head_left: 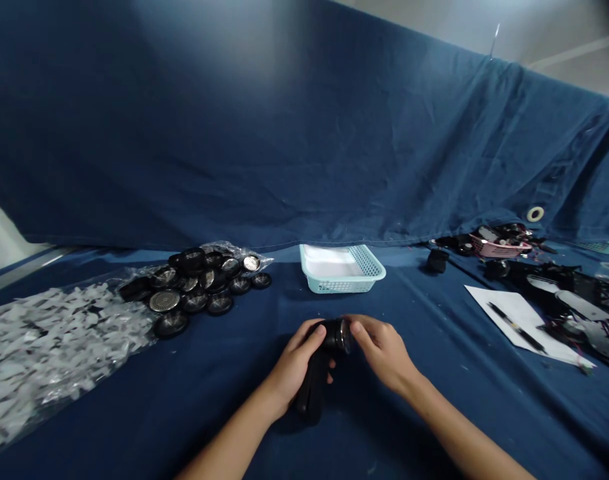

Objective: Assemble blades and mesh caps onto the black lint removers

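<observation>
- Black handled device (310,393) was in both hands, over the blue-covered bench (269,320), nearer than the pale-blue basket (341,286).
- Left hand (295,363): grip clamped around the device's body, thumb on top.
- Right hand (387,352): grip closed on the device's round, shiny-rimmed end.
- Black round parts (194,302) lay heaped leftward; rightward, a black pen (517,327) lay on white paper (507,301).
</observation>
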Motion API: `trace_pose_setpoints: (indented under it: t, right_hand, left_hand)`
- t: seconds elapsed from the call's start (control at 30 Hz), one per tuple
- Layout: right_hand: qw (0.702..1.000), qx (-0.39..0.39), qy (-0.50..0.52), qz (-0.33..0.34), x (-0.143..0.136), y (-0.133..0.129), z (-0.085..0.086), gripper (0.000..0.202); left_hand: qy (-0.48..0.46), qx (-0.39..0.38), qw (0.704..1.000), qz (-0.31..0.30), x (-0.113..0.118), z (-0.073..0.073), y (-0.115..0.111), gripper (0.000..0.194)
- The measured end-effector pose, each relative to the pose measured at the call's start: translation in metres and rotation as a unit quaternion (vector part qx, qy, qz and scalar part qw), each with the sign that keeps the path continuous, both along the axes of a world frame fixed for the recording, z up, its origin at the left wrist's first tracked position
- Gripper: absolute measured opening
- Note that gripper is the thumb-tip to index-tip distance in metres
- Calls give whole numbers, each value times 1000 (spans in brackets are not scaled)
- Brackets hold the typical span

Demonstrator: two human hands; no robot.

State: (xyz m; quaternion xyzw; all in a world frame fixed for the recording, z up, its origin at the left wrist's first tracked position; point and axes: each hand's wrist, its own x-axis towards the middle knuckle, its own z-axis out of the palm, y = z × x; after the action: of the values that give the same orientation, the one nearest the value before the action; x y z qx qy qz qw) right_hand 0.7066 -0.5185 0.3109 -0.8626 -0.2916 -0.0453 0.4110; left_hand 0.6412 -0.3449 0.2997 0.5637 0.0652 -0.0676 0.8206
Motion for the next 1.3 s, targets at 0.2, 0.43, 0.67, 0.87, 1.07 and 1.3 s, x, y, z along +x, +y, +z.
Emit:
trace_pose_setpoints:
  t: [0.2,0.43,0.67,0.87,1.07,1.3]
  right_hand:
    - [985,79,-55,142,1,-3,11,44]
    - [999,25,-48,7,-4,0,7,38]
    - [992,49,-52,106,-6,1,12,51]
    - [999,28,26,-39,-4,4,1,37]
    - [983,126,50,127,-1,-3,9,48]
    - [984,109,53,131,1,-2,10,38]
  left_hand:
    - [29,8,1000,-5,-3,6,2,49]
    - [32,6,999,-2,-3,7,1,47]
    - [42,-7,999,-4,-3,8,2,51]
    - [5,25,999,-20,0,-3,0,50]
    - [5,13,999,-34,0,-5,2,49]
    - [15,14,1000,-20,0,-1,1,48]
